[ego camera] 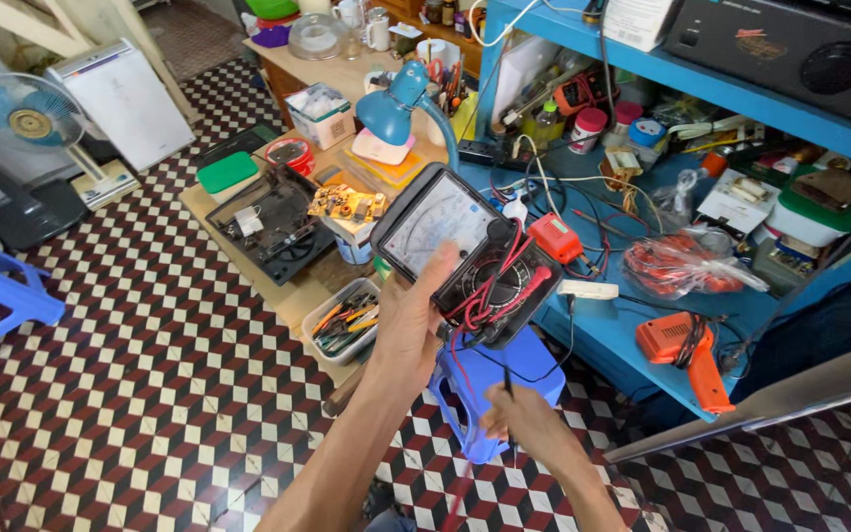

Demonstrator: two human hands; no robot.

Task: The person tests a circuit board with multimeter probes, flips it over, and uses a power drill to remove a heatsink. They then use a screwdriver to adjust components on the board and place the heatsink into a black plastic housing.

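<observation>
Holding up a black meter (465, 251) with a big white dial, the left hand (414, 320) has its grip closed around the meter's lower left edge, thumb on the front. Red and black wires (490, 286) are wound around the meter's lower part. The meter is up in the air, in front of the blue counter (608, 340) and above a blue plastic stool (499, 379).

Lower down, the right hand (524, 424) has its grip pinched shut on a thin black probe (507, 382) that points up toward the meter.

On the counter, an orange drill (687, 355) lies near the edge, and a clear bag of orange things (687, 264) sits behind it. A blue desk lamp (396, 103) bends over a wooden table at the back. A small tray of tools (345, 320) sits just left of the left hand. The floor (150, 374) has red, white and black checks.
</observation>
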